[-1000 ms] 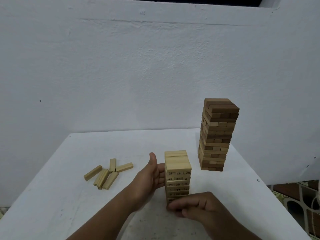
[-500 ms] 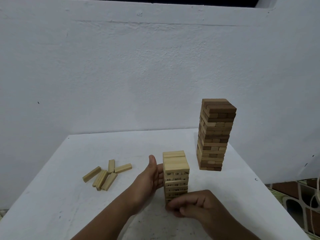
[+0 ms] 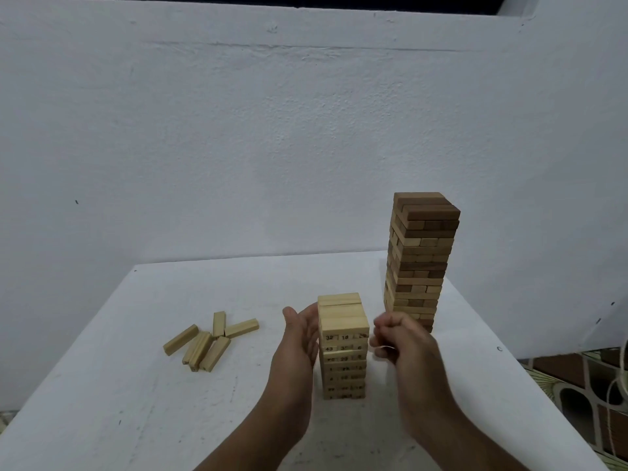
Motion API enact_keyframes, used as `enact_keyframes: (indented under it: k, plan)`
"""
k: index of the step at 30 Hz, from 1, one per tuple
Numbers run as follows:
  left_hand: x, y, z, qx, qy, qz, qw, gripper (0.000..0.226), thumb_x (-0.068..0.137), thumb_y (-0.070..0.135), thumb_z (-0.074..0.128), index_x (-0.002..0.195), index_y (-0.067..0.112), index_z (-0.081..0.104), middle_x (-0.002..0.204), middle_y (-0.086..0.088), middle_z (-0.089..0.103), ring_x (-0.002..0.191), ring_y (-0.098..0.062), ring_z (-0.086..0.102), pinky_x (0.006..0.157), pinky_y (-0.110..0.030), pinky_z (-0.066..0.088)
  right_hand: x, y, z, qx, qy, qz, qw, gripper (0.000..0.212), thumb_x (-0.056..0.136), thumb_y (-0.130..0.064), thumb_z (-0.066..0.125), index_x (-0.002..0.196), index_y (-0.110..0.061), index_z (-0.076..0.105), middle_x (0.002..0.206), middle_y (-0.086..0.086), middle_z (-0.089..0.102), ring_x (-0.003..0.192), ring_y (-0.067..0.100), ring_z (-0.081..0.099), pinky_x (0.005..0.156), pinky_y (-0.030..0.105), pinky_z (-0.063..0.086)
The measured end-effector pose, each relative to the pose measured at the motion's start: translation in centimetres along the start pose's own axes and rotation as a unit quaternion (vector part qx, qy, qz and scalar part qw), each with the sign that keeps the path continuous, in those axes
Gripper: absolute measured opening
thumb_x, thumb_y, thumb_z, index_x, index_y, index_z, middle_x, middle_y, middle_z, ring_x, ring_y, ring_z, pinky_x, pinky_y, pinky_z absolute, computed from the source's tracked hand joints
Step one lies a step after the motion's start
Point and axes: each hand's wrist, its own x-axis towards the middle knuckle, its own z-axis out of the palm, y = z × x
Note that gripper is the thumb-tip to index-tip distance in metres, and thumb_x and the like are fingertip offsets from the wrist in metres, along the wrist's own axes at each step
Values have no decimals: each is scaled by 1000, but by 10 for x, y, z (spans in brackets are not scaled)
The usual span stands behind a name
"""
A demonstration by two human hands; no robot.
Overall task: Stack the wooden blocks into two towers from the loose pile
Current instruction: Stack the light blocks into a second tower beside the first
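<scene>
A short tower of pale numbered blocks [image 3: 344, 362] stands on the white table [image 3: 129, 409], near its front middle. My left hand [image 3: 299, 338] is flat against the tower's left side with straight fingers. My right hand [image 3: 399, 345] is blurred and hovers just right of the tower's upper half, its fingers curled into a loose fist with no block visible in it. A taller tower of mixed brown blocks [image 3: 419, 263] stands behind it to the right. Several loose pale blocks [image 3: 207, 341] lie in a small pile to the left.
A white wall rises straight behind the table. The table's right edge runs close past the brown tower, with patterned floor tiles [image 3: 577, 385] below it. Bare tabletop lies between the loose pile and the pale tower.
My right hand has lifted from the base of the pale tower up to its right side. My left hand stays against the left side.
</scene>
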Motion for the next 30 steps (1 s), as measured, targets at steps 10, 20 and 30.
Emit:
enact_keyframes:
  k: [10,20,30]
  plan:
    - [-5,1,23,-81,29,-16,996,64,104,48,17,117,13,69,104,-12,75,94,-25,73,84,-40,53,-6,-5,28,141,-134,107,975,71,87,-62,14,116,-23,66,107,-1,73,100,17,69,87,36,53]
    - [-3,-5,28,-64,57,-27,996,59,104,48,21,113,19,72,103,-5,76,94,-21,73,84,-37,54,-11,-1,38,142,-128,86,978,69,81,-62,12,107,-26,65,94,-14,74,89,4,70,66,15,52]
    - [-5,5,18,-47,30,-35,998,61,103,52,18,118,23,69,114,-5,73,108,-24,69,100,-45,49,-9,-7,29,121,-160,81,976,76,80,-66,9,120,-27,60,105,-9,73,99,10,68,79,26,55]
